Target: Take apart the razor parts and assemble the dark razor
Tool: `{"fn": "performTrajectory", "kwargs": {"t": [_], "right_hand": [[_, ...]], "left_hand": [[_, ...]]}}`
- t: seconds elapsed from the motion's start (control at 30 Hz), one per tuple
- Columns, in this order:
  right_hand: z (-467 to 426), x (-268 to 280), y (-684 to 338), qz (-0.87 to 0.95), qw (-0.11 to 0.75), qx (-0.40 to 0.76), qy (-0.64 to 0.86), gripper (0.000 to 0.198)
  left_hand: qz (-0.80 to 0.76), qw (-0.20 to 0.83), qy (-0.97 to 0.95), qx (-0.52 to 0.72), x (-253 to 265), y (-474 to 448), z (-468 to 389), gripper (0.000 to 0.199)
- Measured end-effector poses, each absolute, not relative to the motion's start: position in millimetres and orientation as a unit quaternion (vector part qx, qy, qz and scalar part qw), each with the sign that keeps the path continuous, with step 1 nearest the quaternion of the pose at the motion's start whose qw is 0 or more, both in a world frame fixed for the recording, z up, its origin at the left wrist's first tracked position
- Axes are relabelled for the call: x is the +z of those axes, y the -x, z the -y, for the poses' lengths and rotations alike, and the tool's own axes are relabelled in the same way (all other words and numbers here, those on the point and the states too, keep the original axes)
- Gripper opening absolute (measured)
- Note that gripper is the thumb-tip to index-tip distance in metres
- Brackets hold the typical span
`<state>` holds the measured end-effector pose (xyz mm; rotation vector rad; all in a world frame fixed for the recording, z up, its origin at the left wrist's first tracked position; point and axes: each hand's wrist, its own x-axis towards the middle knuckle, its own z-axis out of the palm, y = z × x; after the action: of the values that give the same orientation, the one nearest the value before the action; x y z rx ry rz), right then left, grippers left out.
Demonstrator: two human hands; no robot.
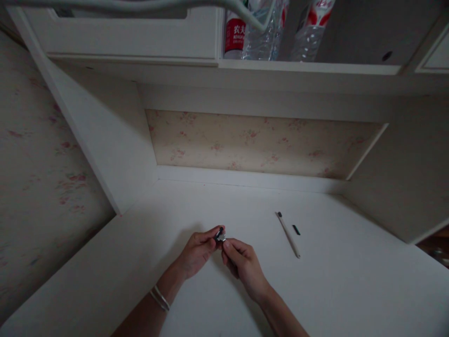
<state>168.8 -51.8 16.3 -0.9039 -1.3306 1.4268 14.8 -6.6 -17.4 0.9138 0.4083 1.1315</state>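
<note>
My left hand (199, 251) is closed on a small black-and-silver object (220, 235), held just above the white desk with thumb and fingers. It has a shiny metal part and a dark part; its exact kind is too small to make out. My right hand (243, 264) pinches at the lower right side of the same object, its thumb against the fingers. The fingers hide much of the object. To the right of my hands, a pale pen-like stick (289, 236) with a dark end lies slanted on the desk. Beside it lies a short dark strip (296, 230).
The white desk (351, 281) is bounded by a side panel (105, 126) on the left and another (403, 178) on the right. Overhead, a shelf (315, 69) holds several plastic bottles (261, 37). A pale curved bar (157, 4) crosses the top.
</note>
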Motion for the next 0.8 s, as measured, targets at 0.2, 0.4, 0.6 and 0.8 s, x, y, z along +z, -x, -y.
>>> {"fn": "performTrajectory", "kwargs": {"t": [0.2,0.4,0.6,0.8], "right_hand": [[53.3,14.5,-169.2,0.593,0.497,0.507,0.38,0.043],[53.9,15.1,-171.8,0.567,0.457,0.582,0.362,0.048],[54.8,17.4,-171.3,0.567,0.471,0.581,0.344,0.045],[55.8,16.9,-163.7,0.538,0.511,0.605,0.29,0.037]], "left_hand": [[-0.175,0.729,-0.42,0.512,-16.6,-14.8,7.1,0.035],[-0.157,0.728,-0.426,0.513,-13.5,-13.7,9.1,0.035],[-0.153,0.735,-0.411,0.517,-12.3,-14.9,9.1,0.035],[-0.154,0.759,-0.369,0.515,-10.1,-15.0,10.0,0.028]]}}
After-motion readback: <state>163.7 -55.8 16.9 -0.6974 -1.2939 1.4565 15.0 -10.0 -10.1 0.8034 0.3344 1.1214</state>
